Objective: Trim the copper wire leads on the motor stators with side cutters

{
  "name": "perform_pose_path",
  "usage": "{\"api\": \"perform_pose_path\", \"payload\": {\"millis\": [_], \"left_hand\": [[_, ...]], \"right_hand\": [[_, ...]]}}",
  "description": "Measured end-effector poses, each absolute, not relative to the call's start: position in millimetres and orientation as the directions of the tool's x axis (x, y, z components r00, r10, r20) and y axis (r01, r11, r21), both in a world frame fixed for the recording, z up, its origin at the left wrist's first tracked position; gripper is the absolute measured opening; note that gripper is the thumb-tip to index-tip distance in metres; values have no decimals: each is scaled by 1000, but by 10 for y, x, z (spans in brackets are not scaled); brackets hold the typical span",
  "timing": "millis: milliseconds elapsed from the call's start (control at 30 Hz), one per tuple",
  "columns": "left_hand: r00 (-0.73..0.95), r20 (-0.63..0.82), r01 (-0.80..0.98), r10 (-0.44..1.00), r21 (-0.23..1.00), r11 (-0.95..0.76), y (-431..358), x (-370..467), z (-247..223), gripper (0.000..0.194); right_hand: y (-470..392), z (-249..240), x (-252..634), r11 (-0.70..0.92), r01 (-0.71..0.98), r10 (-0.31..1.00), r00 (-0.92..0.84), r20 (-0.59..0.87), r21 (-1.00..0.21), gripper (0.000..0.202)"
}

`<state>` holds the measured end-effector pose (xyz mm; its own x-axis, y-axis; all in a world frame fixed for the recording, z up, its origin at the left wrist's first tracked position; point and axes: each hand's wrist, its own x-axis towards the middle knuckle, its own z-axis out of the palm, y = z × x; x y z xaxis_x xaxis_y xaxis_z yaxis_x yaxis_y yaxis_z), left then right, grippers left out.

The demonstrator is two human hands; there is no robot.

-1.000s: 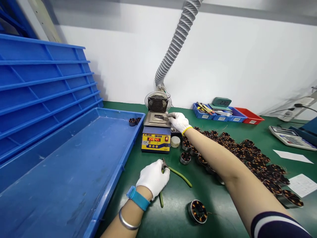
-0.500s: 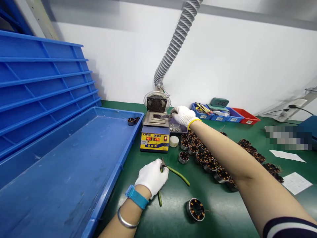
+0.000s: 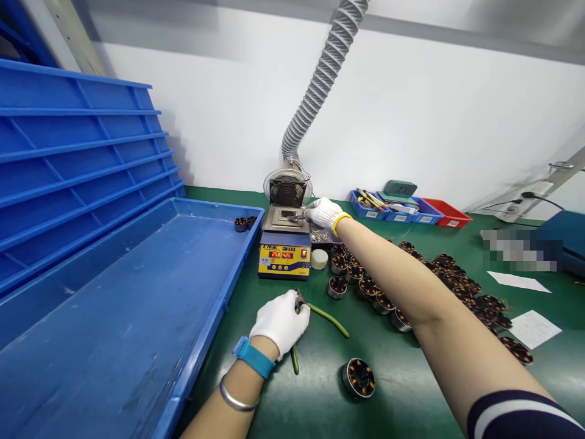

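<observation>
My right hand (image 3: 323, 214), in a white glove with a yellow cuff, is closed around a small flat metal scraper (image 3: 298, 217). The scraper's tip reaches over the square opening of the solder pot (image 3: 287, 259), a yellow-fronted unit with lit red digits. My left hand (image 3: 282, 323), also gloved in white, curls over green-handled cutting pliers (image 3: 326, 318) on the green bench. The jaws and one handle show past its fingers, the other handle below. A single wound motor stator (image 3: 359, 378) lies nearer me, to the right.
A big blue tray (image 3: 201, 366) fills the left, with two stators (image 3: 241, 224) at its far corner and stacked blue trays (image 3: 91, 134) behind. Rows of stators (image 3: 445, 274) stand at right. A grey duct (image 3: 315, 79) hangs behind the pot. Small bins (image 3: 445, 212) line the wall.
My right hand has shifted a little left, bringing the scraper further over the pot's opening. The left hand stays on the pliers. The view has turned slightly.
</observation>
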<state>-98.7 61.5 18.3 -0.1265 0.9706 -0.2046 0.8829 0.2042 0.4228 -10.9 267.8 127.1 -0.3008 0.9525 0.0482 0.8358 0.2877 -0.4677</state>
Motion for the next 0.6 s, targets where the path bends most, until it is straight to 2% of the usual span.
{"api": "perform_pose_path", "payload": {"millis": [367, 600], "left_hand": [[-124, -195, 880, 973, 431, 198, 608, -1000, 182, 28], [-119, -191, 881, 974, 433, 192, 614, -998, 177, 29]], "right_hand": [[2540, 1201, -123, 239, 759, 962, -272, 39, -606, 18], [2416, 1200, -88, 215, 739, 970, -240, 49, -638, 23]]}}
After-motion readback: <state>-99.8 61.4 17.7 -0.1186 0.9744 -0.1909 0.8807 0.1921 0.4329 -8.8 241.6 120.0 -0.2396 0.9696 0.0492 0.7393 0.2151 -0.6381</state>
